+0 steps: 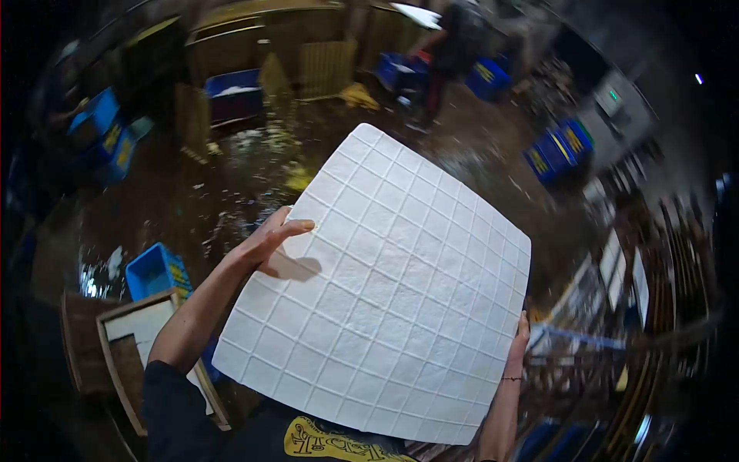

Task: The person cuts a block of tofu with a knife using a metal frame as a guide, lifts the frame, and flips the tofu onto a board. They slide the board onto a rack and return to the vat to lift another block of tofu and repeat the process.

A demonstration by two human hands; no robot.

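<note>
A large white slab (392, 285) with a grid of raised lines fills the middle of the view, tilted and held up in front of my body. My left hand (275, 240) grips its upper left edge, thumb lying on the face and the other fingers mostly hidden behind. On the opposite side, my right hand (520, 339) holds the right edge, with most of its fingers out of sight behind the slab. The slab bows slightly and its exact material is not plain.
Below left are a light blue crate (154, 271) and a wooden frame (132, 314). A person (454, 46) stands at the back near blue bins (489, 77). Another blue bin (560, 152) sits at right, above long racks or rods (670, 285). The floor (177, 200) looks wet.
</note>
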